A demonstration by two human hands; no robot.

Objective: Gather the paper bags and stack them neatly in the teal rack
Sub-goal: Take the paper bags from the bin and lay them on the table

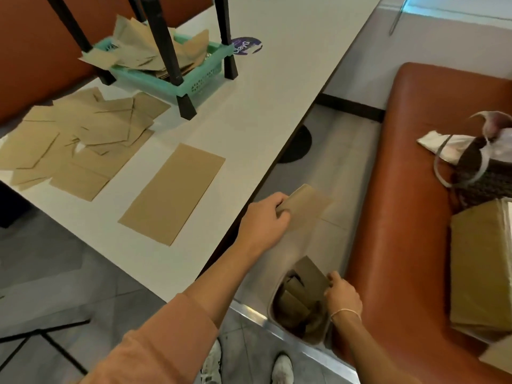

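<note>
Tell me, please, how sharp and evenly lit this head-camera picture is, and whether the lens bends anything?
Head view: wide-angle bending curves the table edge; the rack and its bags look soft; the bag in the left hand is slightly blurred; the bin by the right hand sits in dim shadow; the table top is evenly lit, without harsh glare.

white table (pixel 263 87), orange bench (pixel 415 167), grey floor (pixel 69 275)

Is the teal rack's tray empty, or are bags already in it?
Not empty: loose paper bags lie jumbled in the teal rack.
</note>
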